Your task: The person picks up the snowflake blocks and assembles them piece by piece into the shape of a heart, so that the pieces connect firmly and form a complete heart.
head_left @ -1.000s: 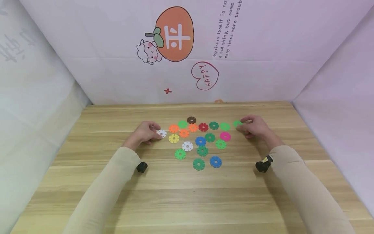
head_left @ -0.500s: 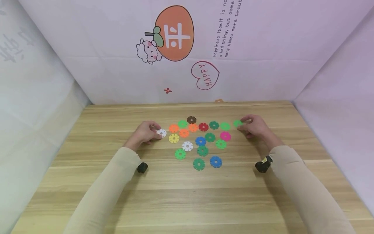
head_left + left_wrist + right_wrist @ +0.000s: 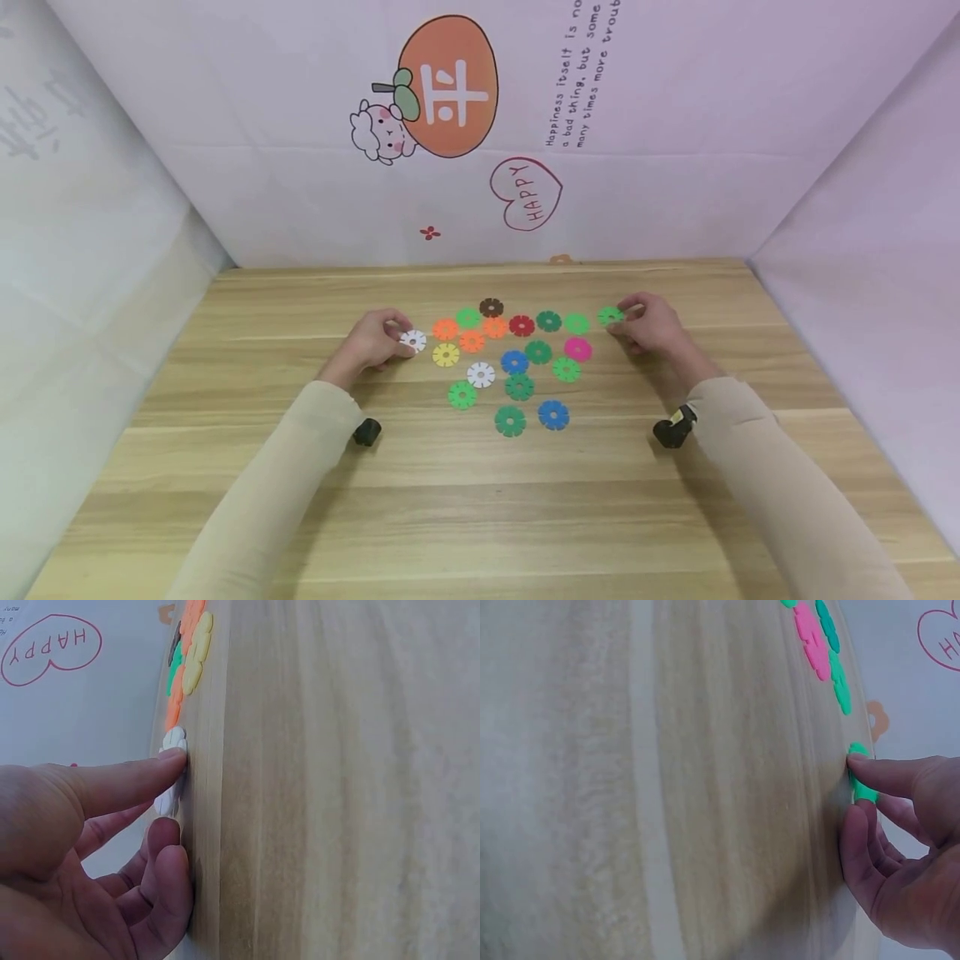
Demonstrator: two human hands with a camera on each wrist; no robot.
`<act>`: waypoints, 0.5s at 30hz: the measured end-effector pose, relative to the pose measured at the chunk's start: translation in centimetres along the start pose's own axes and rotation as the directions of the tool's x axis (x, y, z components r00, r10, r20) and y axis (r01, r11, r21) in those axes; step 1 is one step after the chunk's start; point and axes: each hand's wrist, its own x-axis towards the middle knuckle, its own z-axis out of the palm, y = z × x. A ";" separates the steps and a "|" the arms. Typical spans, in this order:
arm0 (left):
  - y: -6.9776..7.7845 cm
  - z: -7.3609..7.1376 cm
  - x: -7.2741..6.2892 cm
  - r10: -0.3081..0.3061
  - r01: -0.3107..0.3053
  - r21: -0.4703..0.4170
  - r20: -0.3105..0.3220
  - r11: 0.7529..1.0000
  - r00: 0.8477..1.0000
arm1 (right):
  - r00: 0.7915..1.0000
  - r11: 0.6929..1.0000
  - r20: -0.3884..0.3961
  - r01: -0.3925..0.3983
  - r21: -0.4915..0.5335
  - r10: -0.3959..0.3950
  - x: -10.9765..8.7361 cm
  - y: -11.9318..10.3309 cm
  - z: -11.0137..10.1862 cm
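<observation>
At nine o'clock, a white disc (image 3: 418,343); at two o'clock, a light green disc (image 3: 603,317)

On the wooden table (image 3: 480,517), we make the middle blue disc (image 3: 507,363) the center of our clock, with the white wall (image 3: 675,192) at twelve. At nine o'clock, the left hand (image 3: 372,339) pinches the white disc with its thumb and pointing finger. At two o'clock, the right hand (image 3: 651,322) pinches the light green disc the same way. The hands are well apart, with lots of bright discs between them. We can't quite tell if the two pinched discs lie flat or tip up a bit.

Near the white disc, we see an orange disc (image 3: 439,332) at ten and a yellow disc (image 3: 439,357) at nine. We find a brown disc (image 3: 485,309) at eleven, a red disc (image 3: 516,327) at twelve, a pink disc (image 3: 584,352) at three and another blue disc (image 3: 547,417) at five. Tan sleeves (image 3: 273,487) cover both arms.
</observation>
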 end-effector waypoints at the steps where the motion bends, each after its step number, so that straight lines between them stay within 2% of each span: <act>1: 0.0 0.0 -0.1 0.003 -0.003 0.002 -0.002 1.000 1.000 | 1.000 1.000 -0.005 0.001 -0.004 -0.001 -0.1 0.0 0.0; 15: -0.2 0.4 -1.0 0.035 -0.039 -0.068 -0.053 0.997 0.998 | 0.996 0.999 -0.081 0.047 0.000 -0.046 -0.8 -0.2 0.6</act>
